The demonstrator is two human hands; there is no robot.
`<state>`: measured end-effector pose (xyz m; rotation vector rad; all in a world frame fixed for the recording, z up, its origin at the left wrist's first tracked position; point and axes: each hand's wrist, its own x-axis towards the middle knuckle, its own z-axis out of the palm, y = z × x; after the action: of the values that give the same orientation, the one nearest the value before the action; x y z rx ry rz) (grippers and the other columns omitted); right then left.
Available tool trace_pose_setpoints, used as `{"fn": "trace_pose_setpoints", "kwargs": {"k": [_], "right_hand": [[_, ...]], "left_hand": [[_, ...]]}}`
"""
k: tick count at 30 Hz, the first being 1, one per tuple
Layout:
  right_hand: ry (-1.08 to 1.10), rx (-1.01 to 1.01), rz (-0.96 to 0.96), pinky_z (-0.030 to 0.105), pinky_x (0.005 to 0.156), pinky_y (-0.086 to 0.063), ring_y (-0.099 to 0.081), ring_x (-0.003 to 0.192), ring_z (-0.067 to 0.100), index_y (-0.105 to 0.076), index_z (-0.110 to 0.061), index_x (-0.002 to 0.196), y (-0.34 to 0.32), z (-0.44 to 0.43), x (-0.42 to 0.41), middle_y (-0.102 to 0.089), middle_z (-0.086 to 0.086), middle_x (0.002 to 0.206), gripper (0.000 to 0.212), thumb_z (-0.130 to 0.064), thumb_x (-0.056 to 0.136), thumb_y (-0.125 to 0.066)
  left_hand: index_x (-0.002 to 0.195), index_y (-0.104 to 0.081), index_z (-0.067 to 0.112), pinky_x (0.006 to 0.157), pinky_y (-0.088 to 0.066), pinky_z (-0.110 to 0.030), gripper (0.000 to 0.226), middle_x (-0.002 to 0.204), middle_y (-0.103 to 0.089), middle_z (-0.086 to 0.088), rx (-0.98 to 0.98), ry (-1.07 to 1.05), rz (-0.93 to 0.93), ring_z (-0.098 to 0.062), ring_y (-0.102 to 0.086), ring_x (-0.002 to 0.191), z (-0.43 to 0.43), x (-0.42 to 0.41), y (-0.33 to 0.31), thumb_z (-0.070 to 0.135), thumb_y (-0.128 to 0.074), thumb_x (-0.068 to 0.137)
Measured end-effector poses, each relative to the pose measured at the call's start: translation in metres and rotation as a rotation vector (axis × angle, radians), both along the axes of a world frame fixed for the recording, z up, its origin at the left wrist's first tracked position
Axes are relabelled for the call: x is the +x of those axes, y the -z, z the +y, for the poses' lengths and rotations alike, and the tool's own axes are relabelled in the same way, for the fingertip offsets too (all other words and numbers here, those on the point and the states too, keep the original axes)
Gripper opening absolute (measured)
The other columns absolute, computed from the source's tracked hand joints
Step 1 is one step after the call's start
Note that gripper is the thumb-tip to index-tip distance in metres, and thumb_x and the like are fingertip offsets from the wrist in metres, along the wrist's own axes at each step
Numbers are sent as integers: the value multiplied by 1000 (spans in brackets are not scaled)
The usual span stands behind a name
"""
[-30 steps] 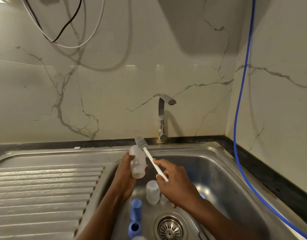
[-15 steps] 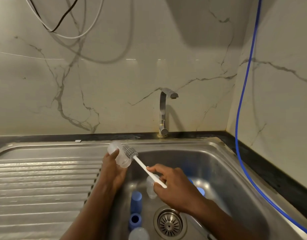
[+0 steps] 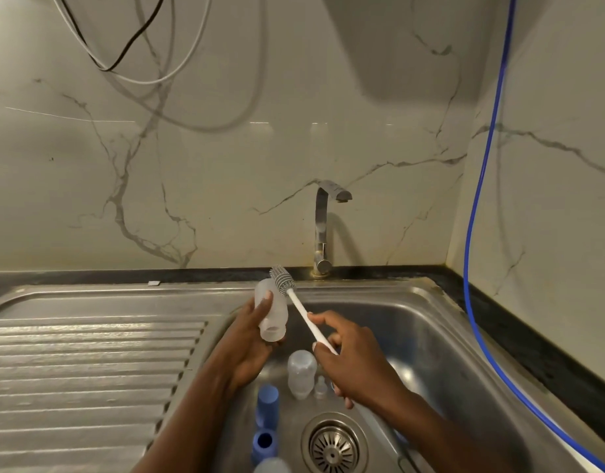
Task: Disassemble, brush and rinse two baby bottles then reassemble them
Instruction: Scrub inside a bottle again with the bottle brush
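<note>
My left hand [image 3: 251, 339] grips a frosted clear bottle body [image 3: 272, 310] above the sink's left edge, its open mouth pointing down toward me. My right hand [image 3: 354, 358] pinches the white handle of a bottle brush [image 3: 299, 307]. The grey bristle head lies outside the bottle, against its far end. On the sink floor lie a second clear bottle [image 3: 301, 373], a small clear teat [image 3: 320, 387], and two blue pieces, a cap [image 3: 267, 406] and a ring [image 3: 264, 442].
The steel sink [image 3: 430, 339] has a drain strainer [image 3: 333, 447] near the front. A chrome tap [image 3: 323, 230] stands behind it, with no water visible. A ribbed draining board [image 3: 89, 363] lies to the left. A blue hose [image 3: 478, 233] runs down the right wall.
The bottle swung back from the left and turned mouth-down toward me. The brush head, level with the bottle's side half a second ago, now rests at the bottle's far end.
</note>
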<state>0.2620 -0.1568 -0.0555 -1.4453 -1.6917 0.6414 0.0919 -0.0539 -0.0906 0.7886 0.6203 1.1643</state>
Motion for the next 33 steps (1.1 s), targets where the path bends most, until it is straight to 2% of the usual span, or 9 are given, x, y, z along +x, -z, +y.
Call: {"fn": "trace_pose_setpoints", "kwargs": {"k": [4, 8, 10, 13, 17, 24, 28, 31, 33], "right_hand": [[-23, 13, -89, 14, 39, -39, -47, 46, 3, -55, -41, 121, 7, -3, -4, -59, -3, 67, 41, -17, 88, -53], [-87, -4, -126, 14, 51, -35, -50, 52, 5, -58, -38, 116, 12, -11, -16, -56, -21, 57, 41, -14, 82, -55], [-100, -7, -150, 13, 52, -34, -49, 53, 3, -58, -38, 115, 12, -13, -18, -55, -20, 57, 41, -15, 82, -55], [-79, 9, -143, 11, 53, -34, -48, 56, 3, -57, -39, 117, 14, -10, -20, -55, -9, 60, 43, -16, 81, -54], [-5, 13, -130, 15, 44, -41, -51, 51, 9, -55, -38, 119, 7, 1, -16, -59, -1, 75, 41, -16, 85, -52], [40, -28, -1, 24, 34, -42, -49, 37, 13, -56, -34, 122, 3, 2, 6, -56, 5, 65, 39, -11, 91, -52], [30, 22, 7, 22, 33, -40, -49, 39, 13, -56, -39, 118, 3, 1, 1, -58, 12, 66, 39, -12, 91, -52], [-8, 19, -49, 19, 38, -41, -51, 41, 5, -54, -43, 116, 6, -3, -6, -58, 2, 65, 40, -15, 89, -54], [-43, 6, -102, 18, 46, -42, -53, 47, 4, -56, -40, 116, 10, -5, -10, -57, -9, 60, 39, -16, 85, -55]], "left_hand": [[145, -42, 11, 74, -60, -39, 65, 136, -52, -24, -26, -167, -127, -37, -59, 116, 8, -10, 3, 16, -63, 83], [138, -44, 19, 61, -61, -35, 44, 125, -52, -22, -7, -261, -264, -33, -60, 97, 14, -26, 6, 6, -47, 96], [131, -47, 20, 57, -60, -35, 43, 117, -53, -21, -26, -274, -282, -31, -60, 87, 13, -29, 4, 12, -55, 89], [138, -43, 17, 71, -59, -38, 83, 117, -57, -17, -25, -273, -213, -26, -64, 91, 7, -24, -3, 39, -84, 69], [143, -40, 25, 76, -55, -40, 74, 125, -58, -21, 16, -207, -75, -31, -63, 97, 0, -2, 2, 28, -70, 76], [143, -42, 31, 78, -54, -40, 65, 134, -49, -19, 51, -69, 81, -37, -56, 111, -2, 3, -3, 12, -66, 85], [144, -41, 24, 94, -49, -48, 61, 140, -46, -21, 35, -115, -19, -41, -53, 121, 2, -3, -3, 19, -62, 87], [150, -32, 29, 88, -51, -47, 62, 140, -42, -21, -22, -228, -121, -40, -53, 118, 6, -8, 3, 22, -57, 94], [149, -32, 32, 85, -56, -48, 74, 141, -42, -23, -64, -279, -212, -40, -55, 118, 10, -14, 6, 30, -69, 84]]}}
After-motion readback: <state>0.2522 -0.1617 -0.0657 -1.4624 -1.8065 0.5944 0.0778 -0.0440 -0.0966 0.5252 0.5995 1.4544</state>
